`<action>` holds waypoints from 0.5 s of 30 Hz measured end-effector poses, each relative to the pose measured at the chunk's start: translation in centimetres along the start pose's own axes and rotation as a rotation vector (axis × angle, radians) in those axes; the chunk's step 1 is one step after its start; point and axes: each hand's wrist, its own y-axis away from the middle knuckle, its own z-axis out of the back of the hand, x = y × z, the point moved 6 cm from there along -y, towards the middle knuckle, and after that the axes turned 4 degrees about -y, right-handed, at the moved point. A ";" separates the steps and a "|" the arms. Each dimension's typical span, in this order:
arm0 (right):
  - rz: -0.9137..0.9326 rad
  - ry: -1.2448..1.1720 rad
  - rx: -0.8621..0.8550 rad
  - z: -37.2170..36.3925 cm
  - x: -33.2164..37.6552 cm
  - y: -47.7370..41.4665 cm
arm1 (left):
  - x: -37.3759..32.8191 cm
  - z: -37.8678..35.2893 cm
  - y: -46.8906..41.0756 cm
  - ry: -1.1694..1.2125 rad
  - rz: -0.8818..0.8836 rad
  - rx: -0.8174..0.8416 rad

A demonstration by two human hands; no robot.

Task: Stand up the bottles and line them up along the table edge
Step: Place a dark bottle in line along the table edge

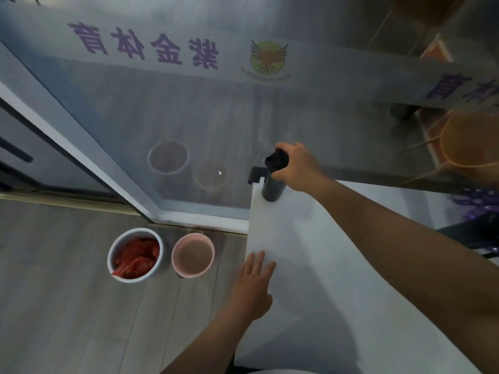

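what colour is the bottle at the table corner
Black bottle, pump top included; the head view shows it.

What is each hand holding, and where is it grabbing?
The right hand grips the dark bottle near its top, by the cap end. The left hand holds nothing; it rests flat on the white table edge.
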 end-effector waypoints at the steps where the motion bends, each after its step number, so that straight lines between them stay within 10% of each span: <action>1: -0.003 -0.008 -0.003 -0.1 0.1 -0.1 | 0.1 0.0 0.0 0.002 -0.009 0.001; 15: -0.003 -0.092 -0.036 2.6 -0.7 3.9 | -0.1 1.1 -0.5 0.019 -0.031 0.053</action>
